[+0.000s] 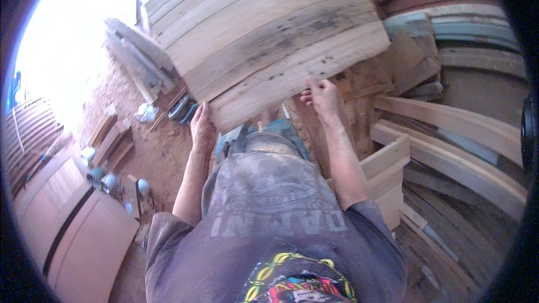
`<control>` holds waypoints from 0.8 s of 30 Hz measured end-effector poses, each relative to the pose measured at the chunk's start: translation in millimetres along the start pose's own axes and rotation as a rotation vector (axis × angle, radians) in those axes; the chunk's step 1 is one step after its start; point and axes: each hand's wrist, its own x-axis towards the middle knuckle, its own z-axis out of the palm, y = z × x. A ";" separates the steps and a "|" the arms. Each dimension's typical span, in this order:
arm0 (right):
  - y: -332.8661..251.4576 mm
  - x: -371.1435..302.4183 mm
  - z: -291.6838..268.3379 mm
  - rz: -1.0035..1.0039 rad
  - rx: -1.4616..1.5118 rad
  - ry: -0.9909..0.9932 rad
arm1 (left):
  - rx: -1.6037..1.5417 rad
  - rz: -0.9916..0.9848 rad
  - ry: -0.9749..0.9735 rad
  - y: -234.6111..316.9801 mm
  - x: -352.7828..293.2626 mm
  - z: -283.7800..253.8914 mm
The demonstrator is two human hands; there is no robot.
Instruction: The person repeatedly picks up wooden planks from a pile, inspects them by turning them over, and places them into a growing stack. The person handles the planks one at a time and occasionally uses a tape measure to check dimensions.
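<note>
A wide panel of pale wooden planks [264, 39], weathered and dotted with small dark holes, stretches out in front of me. One plank carries a dark stain. At the panel's near left corner, my left hand [202, 128] grips the edge, its thumb up along the side and the other fingers mostly hidden. My right hand [324, 100] is closed at the near edge, right of the middle. Its fingers are curled, with the index fingertip against the wood. The panel hides what lies beneath it.
Long boards [460, 118] and stacked timber fill the right side, beside a wooden box-like piece [387, 174]. Smooth wooden panels [90, 230] lie at lower left, near several pale round-topped objects [109, 180]. Grey planks [140, 59] lean beyond, on reddish ground [174, 160].
</note>
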 end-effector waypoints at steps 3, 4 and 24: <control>-4.4 -1.2 1.4 0.037 -0.068 0.021 | -0.112 0.004 0.062 7.4 -4.2 13.5; -6.2 -2.2 2.3 0.030 -0.063 0.019 | -0.119 0.018 0.077 8.5 -5.1 18.8; -0.4 -8.2 11.0 -0.032 -0.022 0.001 | -0.031 0.083 0.095 -5.8 0.1 7.3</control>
